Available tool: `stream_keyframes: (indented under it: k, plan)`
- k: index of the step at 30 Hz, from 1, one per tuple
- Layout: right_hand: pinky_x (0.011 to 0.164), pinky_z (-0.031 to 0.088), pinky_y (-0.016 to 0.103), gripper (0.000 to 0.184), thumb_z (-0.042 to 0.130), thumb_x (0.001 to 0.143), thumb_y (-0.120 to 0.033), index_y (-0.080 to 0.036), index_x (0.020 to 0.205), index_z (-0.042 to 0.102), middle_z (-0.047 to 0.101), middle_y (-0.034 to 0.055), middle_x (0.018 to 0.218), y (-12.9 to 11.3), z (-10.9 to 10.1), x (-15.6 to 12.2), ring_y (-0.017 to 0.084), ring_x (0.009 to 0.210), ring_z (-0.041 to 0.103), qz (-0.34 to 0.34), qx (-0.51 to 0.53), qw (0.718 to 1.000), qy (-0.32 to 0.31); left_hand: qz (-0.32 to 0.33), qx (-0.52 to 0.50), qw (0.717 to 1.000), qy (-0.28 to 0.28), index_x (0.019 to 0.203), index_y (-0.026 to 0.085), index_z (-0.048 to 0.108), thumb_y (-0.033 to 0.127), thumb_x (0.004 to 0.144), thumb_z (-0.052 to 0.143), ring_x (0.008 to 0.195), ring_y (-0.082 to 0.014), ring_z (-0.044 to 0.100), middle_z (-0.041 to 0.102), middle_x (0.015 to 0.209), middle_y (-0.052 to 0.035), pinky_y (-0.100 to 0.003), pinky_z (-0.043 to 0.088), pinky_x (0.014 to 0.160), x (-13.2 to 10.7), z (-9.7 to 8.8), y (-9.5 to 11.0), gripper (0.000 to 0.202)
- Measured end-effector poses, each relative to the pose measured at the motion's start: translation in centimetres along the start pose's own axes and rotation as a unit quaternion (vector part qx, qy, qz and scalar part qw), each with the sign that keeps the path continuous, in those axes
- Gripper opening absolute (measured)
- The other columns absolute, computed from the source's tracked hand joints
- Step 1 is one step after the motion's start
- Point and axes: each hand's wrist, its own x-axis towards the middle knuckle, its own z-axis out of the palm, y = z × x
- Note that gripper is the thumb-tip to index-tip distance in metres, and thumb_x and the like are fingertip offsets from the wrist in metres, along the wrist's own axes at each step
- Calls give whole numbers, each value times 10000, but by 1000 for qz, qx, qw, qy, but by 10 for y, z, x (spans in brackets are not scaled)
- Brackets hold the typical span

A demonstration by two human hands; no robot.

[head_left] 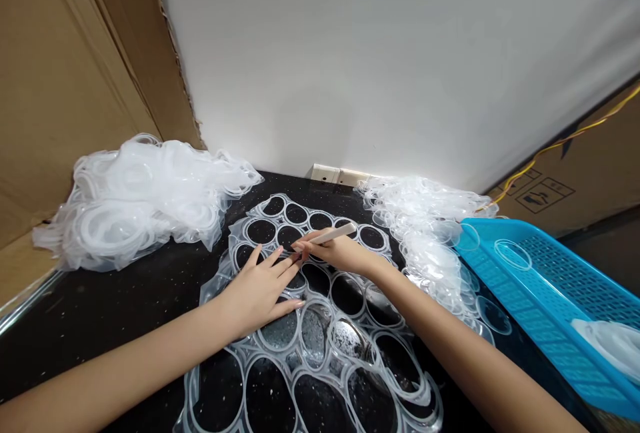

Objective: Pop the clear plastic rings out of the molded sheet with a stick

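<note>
A clear plastic sheet (323, 351) full of round cut-outs with pale rims lies across the black speckled table. My left hand (257, 293) rests flat on it with fingers spread. In my right hand (340, 251) is a slim white pen-shaped tool (334, 233), gripped near its lower end. Its tip points down at the sheet beside my left fingertips, and the fingers hide the point. Some rings at the sheet's near right edge look doubled or partly loose.
A pile of crumpled clear plastic sheets (145, 203) sits at the left by a cardboard sheet (95, 53). Loose clear discs (425, 239) are heaped at the right, against a blue plastic basket (525, 313). Wall sockets (340, 175) line the back edge.
</note>
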Motion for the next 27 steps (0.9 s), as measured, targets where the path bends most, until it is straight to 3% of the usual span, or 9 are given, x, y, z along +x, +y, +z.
stream_keyframes:
  k: [7,10,16,19,21,24,27]
  plan:
    - [614,445,258,304,409,893,-312,-168,970,666,672,56,792,3,-16,-13,142,671,584,-11,-106,994,-22,3,-14,999,-35,1337,184,363,592,829,342,1279,-359,270,378,1378,-93,-525,225,971,-1,-6,-1,652]
    - [696,449,268,308,402,904,-285,-159,1060,635,660,82,911,8,-11,-17,152,775,594,-77,-156,985,-11,8,-12,999,-46,1331,199,373,570,837,352,1277,-359,274,376,1380,-76,-531,211,977,-1,-8,-1,618]
    - [632,464,260,350,388,904,-375,-252,1182,560,569,85,1077,21,12,-9,150,794,598,-147,-333,931,35,3,32,999,-35,1297,159,423,492,888,298,1260,-317,325,471,1315,-98,-537,159,1007,-2,-11,8,542]
    - [601,470,257,343,397,907,-321,-257,1220,521,531,97,1199,23,20,-3,179,870,603,-183,-415,890,51,-23,33,998,-57,1312,131,399,471,888,307,1267,-317,312,436,1341,-110,-534,181,1009,-2,-14,14,551]
    - [637,477,269,342,421,899,-257,-217,1226,516,553,109,1189,23,21,0,201,938,586,-199,-429,880,44,-35,14,997,-70,1336,143,361,489,882,299,1287,-328,268,391,1372,-91,-551,186,1006,-2,-16,16,574]
    - [662,466,283,347,445,880,-197,-195,1218,523,602,121,1103,21,15,10,198,912,585,-175,-382,904,72,-42,-18,995,-86,1356,169,322,508,877,286,1306,-344,209,340,1401,-53,-573,178,1006,-3,-20,17,588]
    - [645,436,267,297,464,863,-205,-208,1132,591,648,74,898,21,-1,28,156,759,586,-113,-203,951,202,-39,-31,993,-103,1368,159,286,509,871,307,1309,-363,177,296,1417,-45,-584,180,1004,-3,-21,16,608]
